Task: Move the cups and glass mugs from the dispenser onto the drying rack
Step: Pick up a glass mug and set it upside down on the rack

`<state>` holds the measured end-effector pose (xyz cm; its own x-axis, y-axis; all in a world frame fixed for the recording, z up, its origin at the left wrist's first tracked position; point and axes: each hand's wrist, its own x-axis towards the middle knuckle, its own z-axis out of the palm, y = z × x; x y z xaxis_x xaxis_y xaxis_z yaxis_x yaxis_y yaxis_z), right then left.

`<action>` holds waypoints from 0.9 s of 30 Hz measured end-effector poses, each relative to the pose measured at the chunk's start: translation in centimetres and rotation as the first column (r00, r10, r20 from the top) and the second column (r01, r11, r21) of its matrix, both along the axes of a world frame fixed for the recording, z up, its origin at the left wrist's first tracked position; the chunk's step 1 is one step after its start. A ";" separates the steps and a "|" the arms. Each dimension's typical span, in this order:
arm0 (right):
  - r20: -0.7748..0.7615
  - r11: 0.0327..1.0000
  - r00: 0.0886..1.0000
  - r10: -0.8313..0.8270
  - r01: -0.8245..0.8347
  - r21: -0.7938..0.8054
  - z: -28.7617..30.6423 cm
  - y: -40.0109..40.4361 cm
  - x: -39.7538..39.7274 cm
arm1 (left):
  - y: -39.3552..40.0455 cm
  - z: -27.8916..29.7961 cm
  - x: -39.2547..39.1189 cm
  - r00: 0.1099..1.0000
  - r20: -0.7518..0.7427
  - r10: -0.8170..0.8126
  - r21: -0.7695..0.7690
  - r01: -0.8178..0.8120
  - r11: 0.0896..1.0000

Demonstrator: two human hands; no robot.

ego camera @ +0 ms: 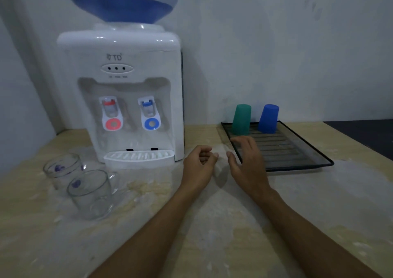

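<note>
left fingers (pixel 207 156): curled in toward the palm, loose fist, holding nothing
left hand (pixel 198 167): over the counter, just right of the dispenser's drip tray, empty
right fingers (pixel 244 143): spread apart and extended, nothing between them, tips over the near-left corner of the drying rack
right hand (pixel 246 163): hovers at the rack's left edge, palm down, empty; contact with the rack cannot be told
forearms: both bare, coming in from the bottom edge, close together over mid counter
drying rack (pixel 297 150): dark rectangular tray with slats, on the right part of the counter, back edge near the wall
green cup (pixel 241 119): upside down, on the rack's back-left corner
blue cup (pixel 268 118): upside down, on the rack's back edge, right of the green cup, apart from it
near glass mug (pixel 91 194): clear, upright, handle to the right, on the counter's left side in front of the dispenser, purple print on it
far glass mug (pixel 63 168): clear, upright, just behind and left of the near one, looks touching or almost, purple print
dispenser (pixel 127 86): white, at the counter's back-left against the wall, red tap left, blue tap right
water bottle (pixel 125 1): blue, inverted on top of the dispenser, partly filled
drip tray (pixel 138 157): white, slotted, at the dispenser's base, nothing on it
counter (pixel 212 224): light woodgrain, whitish smears across it
</note>
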<state>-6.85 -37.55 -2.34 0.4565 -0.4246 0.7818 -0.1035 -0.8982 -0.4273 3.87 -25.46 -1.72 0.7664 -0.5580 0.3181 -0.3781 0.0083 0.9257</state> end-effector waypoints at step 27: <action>-0.126 0.823 0.822 0.555 -0.565 -0.060 0.0 15.1 8.7 | 24.8 1.8 3.1 0.607 0.420 0.675 -0.333 -0.588 0.737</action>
